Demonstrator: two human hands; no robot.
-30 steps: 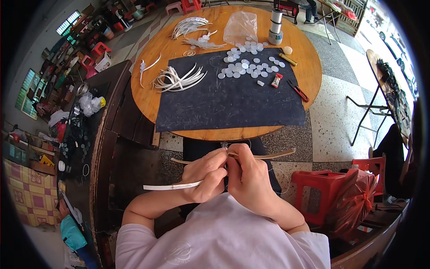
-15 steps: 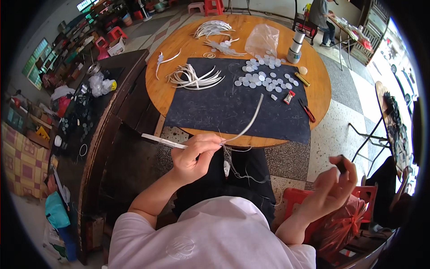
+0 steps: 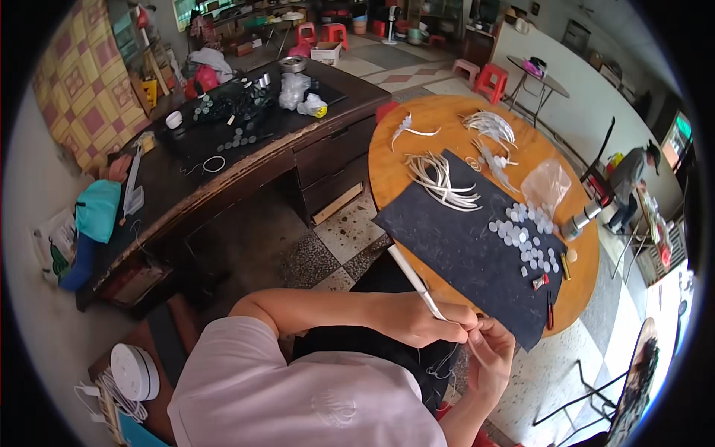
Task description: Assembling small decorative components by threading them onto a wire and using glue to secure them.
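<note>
My left hand is closed on a white flat strip, whose long end sticks up and away to the left past the table's near edge. The fingertips of my right hand are pinched together and meet those of the left. What lies between the right fingers is hidden. Thin pale thread hangs beneath the hands, over my dark trousers. Just beyond them, a dark mat covers part of the round wooden table.
On the mat lie a bundle of white strips, many translucent discs and red-handled pliers. A clear plastic bag and a silver cylinder stand behind. Left is a dark desk. Someone works at the far right.
My right hand has come in from the far right to meet my left, its fingers now pinched. The view has swung left, showing more of the desk.
</note>
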